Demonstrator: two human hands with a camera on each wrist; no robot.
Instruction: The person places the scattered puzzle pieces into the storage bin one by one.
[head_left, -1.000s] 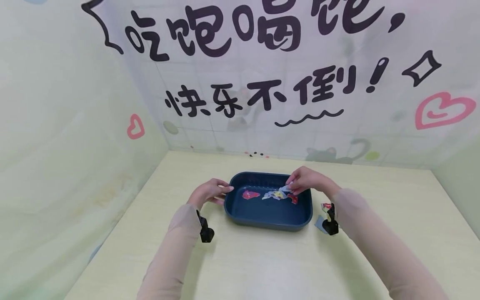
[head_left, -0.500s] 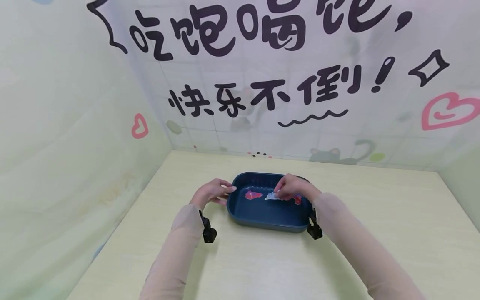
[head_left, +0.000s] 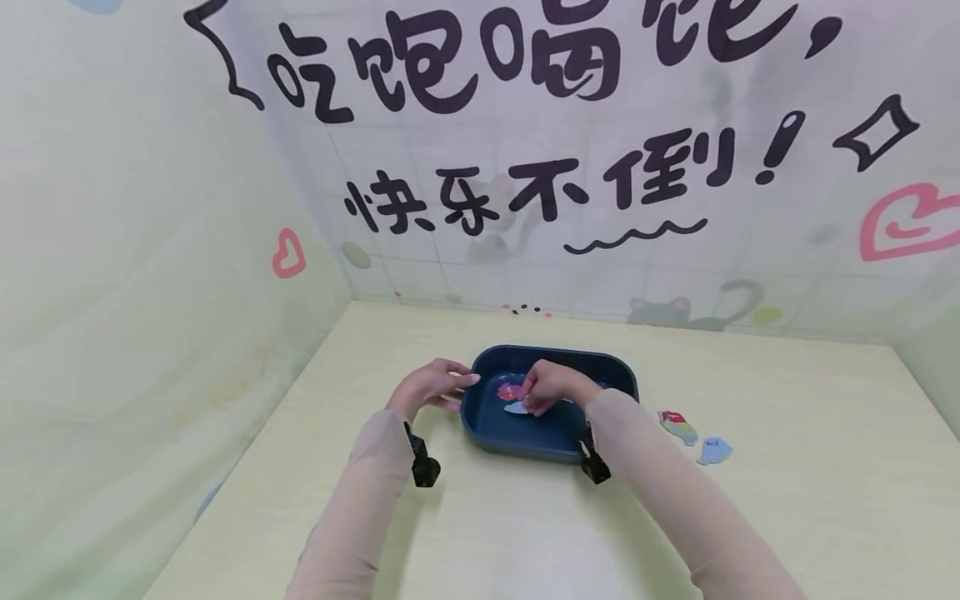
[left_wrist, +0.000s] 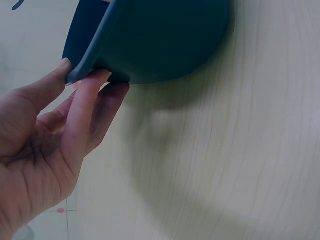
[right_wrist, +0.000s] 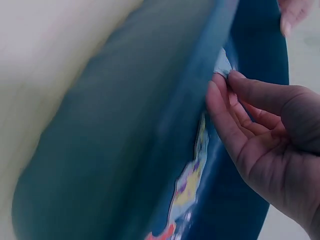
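A dark blue rectangular basin (head_left: pixel 525 452) stands on the table. My left hand (head_left: pixel 431 387) pinches its left rim, thumb over the edge and fingers against the outer wall in the left wrist view. Inside the basin, my right hand (head_left: pixel 552 385) pinches a flat light blue cutout piece (head_left: pixel 515 407) between thumb and fingertips, low near the floor. A pink piece (head_left: pixel 509 391) lies just behind it. The right wrist view shows a patterned piece (right_wrist: pixel 189 187) with yellow and purple on the basin floor, and part of a red piece (right_wrist: pixel 164 233) at the lower edge.
On the table right of the basin lie a red, yellow and green piece (head_left: pixel 678 427) and a light blue piece (head_left: pixel 715 451). Printed cloth walls (head_left: pixel 480 275) enclose the pale wooden table (head_left: pixel 480 533) at the back and sides.
My right hand has moved left across the basin with the light blue piece, from the right end. Its sleeve no longer covers the two pieces on the table. The left hand keeps its grip.
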